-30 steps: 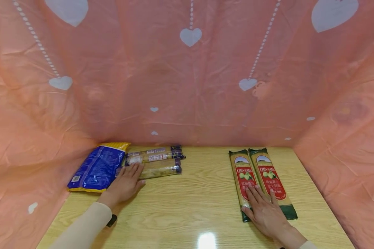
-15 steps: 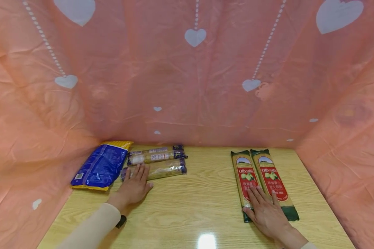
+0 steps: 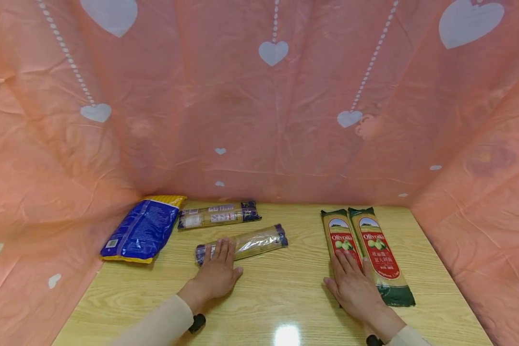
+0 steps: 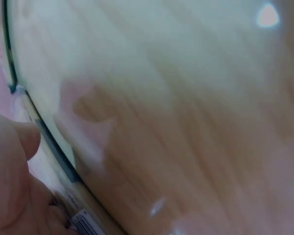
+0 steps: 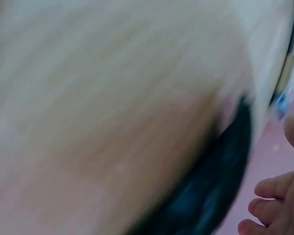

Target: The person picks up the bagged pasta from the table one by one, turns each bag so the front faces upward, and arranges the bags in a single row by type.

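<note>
My left hand (image 3: 216,276) lies with extended fingers on the left part of a clear spaghetti pack (image 3: 257,241) with purple ends, which rests slantwise on the table. To the right, my right hand (image 3: 355,287) has its straight fingers on the lower half of a red-labelled Olivoila pasta pack (image 3: 340,235), hiding its bottom. A second Olivoila pack (image 3: 376,247) with a green end lies alongside. In the right wrist view, a blurred dark green pack end (image 5: 200,181) shows near my fingers (image 5: 271,188). The left wrist view holds part of my left hand (image 4: 12,181) beside a pack edge.
Two more purple-ended spaghetti packs (image 3: 220,217) lie side by side at the back left. Beside them, a large blue and yellow bag (image 3: 144,230) leans near the pink curtain (image 3: 276,120). Curtain surrounds the wooden table (image 3: 281,293) at back and sides.
My left hand has slid one spaghetti pack rightward and nearer, away from the other two. My right hand has shifted slightly left over the left Olivoila pack.
</note>
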The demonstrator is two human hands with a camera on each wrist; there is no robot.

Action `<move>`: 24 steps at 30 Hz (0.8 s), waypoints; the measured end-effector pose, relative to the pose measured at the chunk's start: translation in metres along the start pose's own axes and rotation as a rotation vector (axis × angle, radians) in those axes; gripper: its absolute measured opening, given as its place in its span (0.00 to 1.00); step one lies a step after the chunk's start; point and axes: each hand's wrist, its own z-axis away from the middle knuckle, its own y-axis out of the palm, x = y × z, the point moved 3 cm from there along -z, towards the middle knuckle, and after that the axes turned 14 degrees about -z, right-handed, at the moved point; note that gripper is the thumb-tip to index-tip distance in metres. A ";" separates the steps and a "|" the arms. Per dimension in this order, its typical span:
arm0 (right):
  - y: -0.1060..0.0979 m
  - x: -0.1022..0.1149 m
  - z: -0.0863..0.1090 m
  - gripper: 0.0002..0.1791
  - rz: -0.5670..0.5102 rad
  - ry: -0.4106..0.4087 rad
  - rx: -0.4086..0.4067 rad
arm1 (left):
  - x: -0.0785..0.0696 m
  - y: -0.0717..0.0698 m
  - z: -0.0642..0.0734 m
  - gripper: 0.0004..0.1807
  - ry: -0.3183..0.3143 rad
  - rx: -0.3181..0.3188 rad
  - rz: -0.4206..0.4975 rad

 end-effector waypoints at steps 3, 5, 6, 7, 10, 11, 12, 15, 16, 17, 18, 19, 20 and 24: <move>0.005 0.022 -0.013 0.36 -0.041 -0.027 0.017 | -0.016 0.000 0.001 0.41 0.018 0.000 0.013; 0.011 0.037 -0.021 0.36 -0.071 -0.040 0.045 | -0.025 -0.001 0.003 0.42 0.026 -0.002 0.013; 0.015 0.044 -0.026 0.36 -0.084 -0.048 0.059 | -0.029 0.000 0.004 0.42 0.029 -0.004 0.011; 0.019 0.050 -0.030 0.36 -0.100 -0.055 0.070 | -0.033 0.000 0.004 0.42 0.032 -0.008 0.009; 0.031 0.064 -0.040 0.36 -0.145 -0.063 0.097 | -0.044 0.000 0.007 0.42 0.041 -0.015 0.005; 0.034 0.067 -0.043 0.36 -0.158 -0.061 0.103 | -0.047 0.000 0.008 0.42 0.047 -0.018 0.000; 0.037 0.069 -0.046 0.36 -0.169 -0.057 0.112 | -0.050 0.000 0.009 0.42 0.053 -0.016 -0.001; 0.042 0.072 -0.051 0.35 -0.173 -0.046 0.134 | -0.058 -0.001 0.013 0.42 0.075 -0.002 -0.003; 0.043 0.072 -0.052 0.35 -0.173 -0.046 0.138 | -0.060 -0.002 0.015 0.43 0.081 0.006 -0.006; 0.043 0.071 -0.054 0.35 -0.177 -0.051 0.138 | -0.062 -0.002 0.016 0.43 0.088 0.014 -0.012; 0.043 0.071 -0.055 0.35 -0.177 -0.056 0.139 | -0.064 -0.003 0.018 0.43 0.093 0.026 -0.015; 0.042 0.070 -0.057 0.35 -0.179 -0.064 0.134 | -0.065 -0.003 0.019 0.44 0.098 0.037 -0.017; 0.042 0.069 -0.059 0.36 -0.174 -0.072 0.131 | -0.067 -0.004 0.021 0.44 0.102 0.044 -0.023; 0.044 0.065 -0.069 0.37 -0.155 -0.091 0.128 | -0.075 -0.008 0.026 0.44 0.136 0.064 -0.037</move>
